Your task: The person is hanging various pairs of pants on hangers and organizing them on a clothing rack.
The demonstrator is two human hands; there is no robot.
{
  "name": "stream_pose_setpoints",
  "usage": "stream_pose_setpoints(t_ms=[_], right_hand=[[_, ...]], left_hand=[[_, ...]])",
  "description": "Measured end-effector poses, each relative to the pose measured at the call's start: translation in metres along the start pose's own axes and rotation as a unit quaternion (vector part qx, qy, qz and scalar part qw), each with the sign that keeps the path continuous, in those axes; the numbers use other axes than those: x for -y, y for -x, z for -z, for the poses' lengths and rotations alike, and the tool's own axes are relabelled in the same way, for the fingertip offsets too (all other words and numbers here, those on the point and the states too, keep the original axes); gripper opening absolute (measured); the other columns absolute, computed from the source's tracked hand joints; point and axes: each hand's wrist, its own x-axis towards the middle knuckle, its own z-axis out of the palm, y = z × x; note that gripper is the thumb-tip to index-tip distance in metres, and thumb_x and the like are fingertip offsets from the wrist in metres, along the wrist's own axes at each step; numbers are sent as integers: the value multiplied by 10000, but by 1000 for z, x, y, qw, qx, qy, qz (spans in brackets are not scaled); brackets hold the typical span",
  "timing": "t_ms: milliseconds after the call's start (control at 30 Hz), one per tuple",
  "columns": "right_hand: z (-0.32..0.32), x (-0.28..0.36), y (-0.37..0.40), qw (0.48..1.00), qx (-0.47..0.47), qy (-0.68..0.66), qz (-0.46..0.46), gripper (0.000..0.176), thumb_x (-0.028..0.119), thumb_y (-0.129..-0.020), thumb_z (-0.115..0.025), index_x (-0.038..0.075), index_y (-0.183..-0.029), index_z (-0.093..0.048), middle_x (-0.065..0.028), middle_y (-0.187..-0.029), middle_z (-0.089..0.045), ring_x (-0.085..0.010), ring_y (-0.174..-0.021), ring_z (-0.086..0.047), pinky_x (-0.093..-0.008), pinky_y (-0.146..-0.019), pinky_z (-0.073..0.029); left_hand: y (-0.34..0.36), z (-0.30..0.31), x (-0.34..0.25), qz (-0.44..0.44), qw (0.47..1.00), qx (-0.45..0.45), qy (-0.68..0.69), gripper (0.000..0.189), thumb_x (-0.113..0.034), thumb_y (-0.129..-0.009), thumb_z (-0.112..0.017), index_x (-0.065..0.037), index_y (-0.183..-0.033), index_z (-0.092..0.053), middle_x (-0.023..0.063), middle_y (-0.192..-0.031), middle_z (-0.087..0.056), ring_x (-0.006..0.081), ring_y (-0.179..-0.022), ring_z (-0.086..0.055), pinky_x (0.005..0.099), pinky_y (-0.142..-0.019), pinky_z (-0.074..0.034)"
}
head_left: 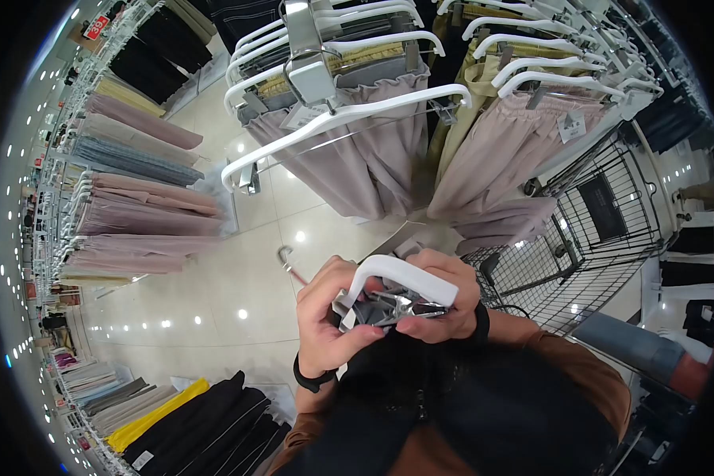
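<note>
Left hand [325, 313] and right hand [458, 295] both curl around and hold a white clip hanger [412, 276] in the near middle. Shiny floor tiles [230, 285] spread out to the left. A black wire shopping cart [607, 208] stands on the right. Far ahead, pink pants [357, 163] hang under white hangers [389, 103]. Silver clips [408, 305] show between the hands. A black wristband [313, 382] sits just behind the left hand.

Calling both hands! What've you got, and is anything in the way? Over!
Left hand and right hand both on white hanger. Shiny clips between them. Nothing seen blocking; cart off to the right.
</note>
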Motion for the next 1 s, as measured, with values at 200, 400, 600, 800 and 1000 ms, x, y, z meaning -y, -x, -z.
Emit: stream_pose_setpoints(t_ms=[200,400,600,800,1000], right_hand=[[4,-8,-3,1000,22,21,-3,392,267,-704,-803,-41,-706,-560,-77,-622,-454,-156,-506,-413,-273,-449,-304],[19,-4,-19,997,70,32,-12,380,253,-642,-849,31,-664,-542,-52,-593,-433,-169,-464,-416,-285,-422,-308],[25,0,-33,992,124,18,-24,272,172,-716,-800,44,-694,-561,-52,-603,-460,-190,-470,-436,-299,-433,-321],[22,-4,-37,987,158,29,-25,233,159,-732,-785,35,-757,-590,-60,-647,-510,-206,-484,-473,-305,-445,-348],[20,-6,-37,987,150,53,-32,225,160,-747,-767,24,-774,-590,-73,-663,-506,-227,-514,-481,-314,-463,-358]], left_hand=[[-5,-6,-12,68,995,-62,26,353,-197,-738,-751,44,-959,-617,131,-942,-641,228,-802,-603,317,-700,-475],[-5,17,-12,-2,992,-17,-123,294,-178,-786,-700,49,-951,-614,147,-894,-642,249,-788,-611,314,-696,-472],[-2,27,-14,38,990,-75,-111,267,-175,-796,-706,45,-906,-602,109,-841,-610,168,-694,-550,261,-611,-423],[-4,30,-15,38,990,-81,-109,240,-162,-817,-700,45,-863,-588,83,-802,-587,127,-652,-503,234,-564,-382],[-7,27,-10,26,991,-69,-112,172,-83,-800,-701,41,-840,-589,66,-745,-553,124,-626,-472,237,-540,-354]])
